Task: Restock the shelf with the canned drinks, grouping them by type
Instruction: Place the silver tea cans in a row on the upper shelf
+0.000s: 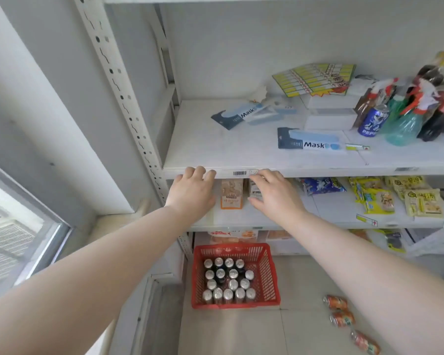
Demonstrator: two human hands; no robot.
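A red basket point(272, 280) on the floor under the shelves holds several upright cans point(228, 280), seen from above by their silver tops. Three orange cans point(342, 317) lie on their sides on the floor to its right. A blue Pepsi can point(373, 120) stands on the white upper shelf point(215, 155) at the right. My left hand point(191, 193) and my right hand point(273, 194) are both stretched out in front of the upper shelf's front edge, fingers relaxed, holding nothing.
Two mask packs point(310, 139) lie on the upper shelf, with white boxes, a yellow label sheet point(315, 78) and dark bottles point(438, 114) at the right. The shelf below holds snack packets point(400, 198) and small boxes point(231, 193). A perforated upright point(128, 103) stands left.
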